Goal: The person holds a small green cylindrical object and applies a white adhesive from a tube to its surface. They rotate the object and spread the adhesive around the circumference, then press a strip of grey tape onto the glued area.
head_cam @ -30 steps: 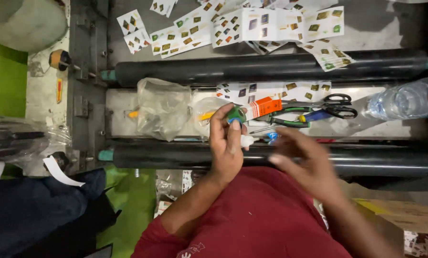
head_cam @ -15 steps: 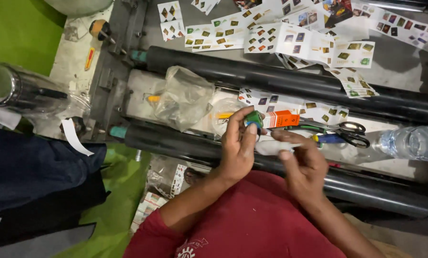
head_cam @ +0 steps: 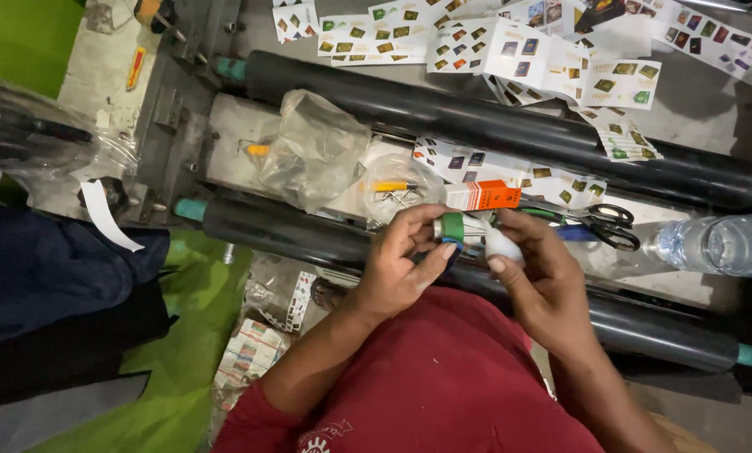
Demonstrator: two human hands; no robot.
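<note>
**Both hands on a small green-banded tube over the black rollers**

Centre of the frame: the left hand (head_cam: 397, 268) curls around a small tube with a green band (head_cam: 452, 228), thumb and fingers pressed onto it. The right hand (head_cam: 539, 268) meets it from the right, fingertips pinching a white rounded piece (head_cam: 502, 245) at the tube's end. Both hands hover just above the near black roller (head_cam: 283, 231), which runs from the left across to the lower right.

Just behind the hands lies an orange and white box (head_cam: 481, 196), touching a pair of black-handled scissors (head_cam: 606, 225) to its right. Further right, at the frame's edge, a clear water bottle (head_cam: 715, 245) lies on its side. Left of the box sits a crumpled clear plastic bag (head_cam: 313, 151), between the near roller and the far black roller (head_cam: 493, 126).

Across the top, sheets of small coloured stickers (head_cam: 510, 50) spread out beyond the far roller. Lower left, more printed packets (head_cam: 246, 356) lie on the green floor (head_cam: 174, 411). The person's red shirt (head_cam: 443, 386) fills the bottom centre.
</note>
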